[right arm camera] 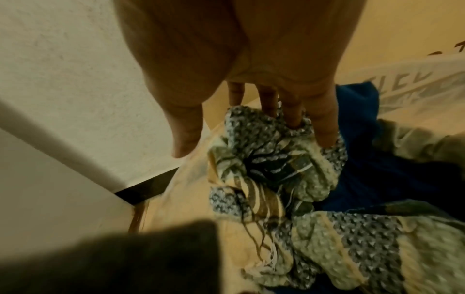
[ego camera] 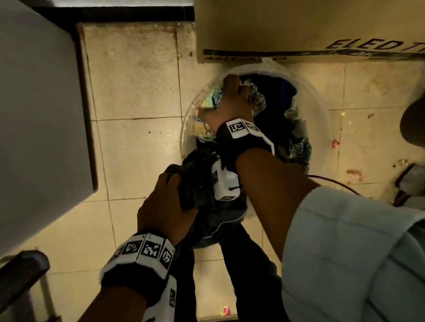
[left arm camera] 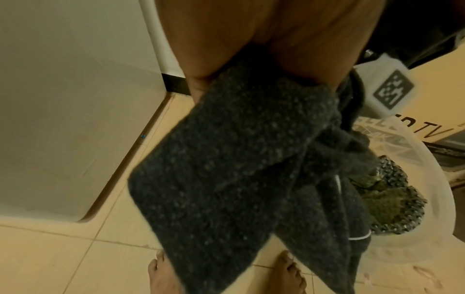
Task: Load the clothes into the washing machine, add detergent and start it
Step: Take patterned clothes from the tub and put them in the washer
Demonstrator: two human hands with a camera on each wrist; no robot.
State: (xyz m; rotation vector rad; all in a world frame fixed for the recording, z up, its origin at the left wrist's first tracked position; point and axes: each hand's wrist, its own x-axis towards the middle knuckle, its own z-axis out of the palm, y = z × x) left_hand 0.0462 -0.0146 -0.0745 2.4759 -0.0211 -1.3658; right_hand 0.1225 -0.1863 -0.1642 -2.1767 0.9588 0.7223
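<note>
Grey knit [left arm camera: 239,169] bunched in left hand [ego camera: 168,212], freeing right hand [ego camera: 227,102]; its straight fingers [right arm camera: 294,111] dig into patterned cloth [right arm camera: 276,159] in tub [ego camera: 316,105].

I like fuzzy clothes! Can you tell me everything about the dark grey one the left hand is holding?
The dark grey garment looks like thick, speckled, fuzzy knit with a thin white line near one edge. The left hand grips its bunched top, so it hangs in loose folds over the tiled floor, beside the clear laundry basket.

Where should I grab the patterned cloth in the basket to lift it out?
Pinch the bunched fold of the patterned cloth at the top of the pile, coming straight down, where the right hand already reaches; it stands proud of the blue garment.
</note>
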